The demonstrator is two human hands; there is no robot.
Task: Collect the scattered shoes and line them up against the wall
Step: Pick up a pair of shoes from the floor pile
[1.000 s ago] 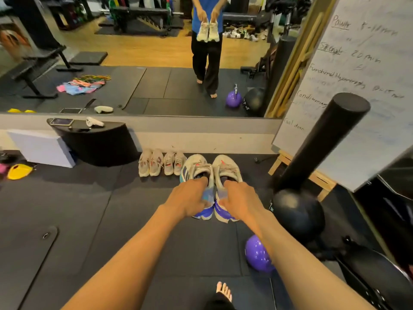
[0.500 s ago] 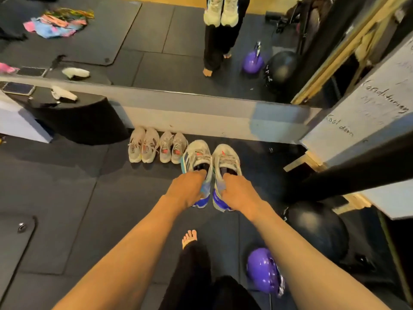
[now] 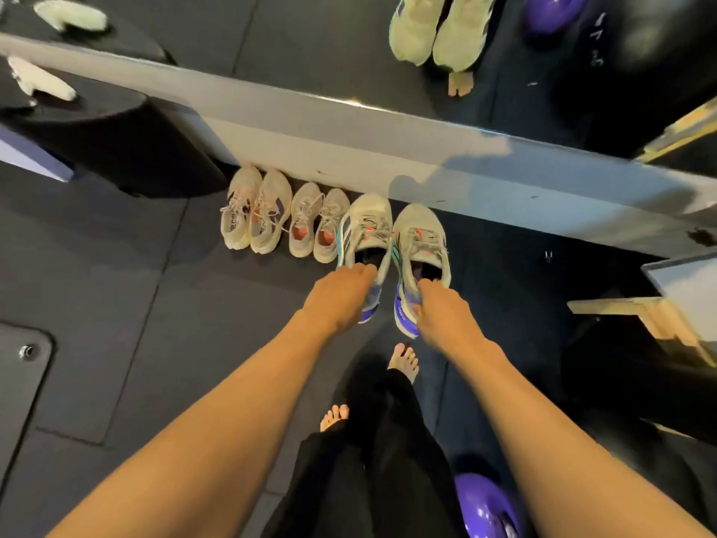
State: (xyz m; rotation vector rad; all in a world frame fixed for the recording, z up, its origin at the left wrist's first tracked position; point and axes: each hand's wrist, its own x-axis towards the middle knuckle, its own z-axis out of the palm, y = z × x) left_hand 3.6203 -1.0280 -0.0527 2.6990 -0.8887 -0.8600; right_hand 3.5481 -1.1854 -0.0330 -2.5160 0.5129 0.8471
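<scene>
The person's left hand (image 3: pixel 341 300) has its fingers curled into the heel opening of a grey mesh running shoe (image 3: pixel 366 231) with three dark side stripes, teal trim and a blue-purple heel, and pinches the heel collar. The right hand (image 3: pixel 446 316) pinches the collar of the matching grey mesh shoe (image 3: pixel 421 238) in the same way. White lettering shows on that shoe's purple heel, but it is too blurred to read.

Each shoe reaches forward from its hand, heel under the knuckles and toe pointing at the white wall base (image 3: pixel 349 149). The two are side by side, toes close to the wall. Whether their soles rest on the black rubber floor mat (image 3: pixel 116 304) cannot be told.

Just left of them, toes against the wall, stand a smaller grey pair with pink linings (image 3: pixel 316 223). Further left is a pair of pale beige trainers (image 3: pixel 254 215). The tongue print on the leftmost trainer is illegible.

A glossy purple ball (image 3: pixel 485 506) lies by the right forearm.
</scene>
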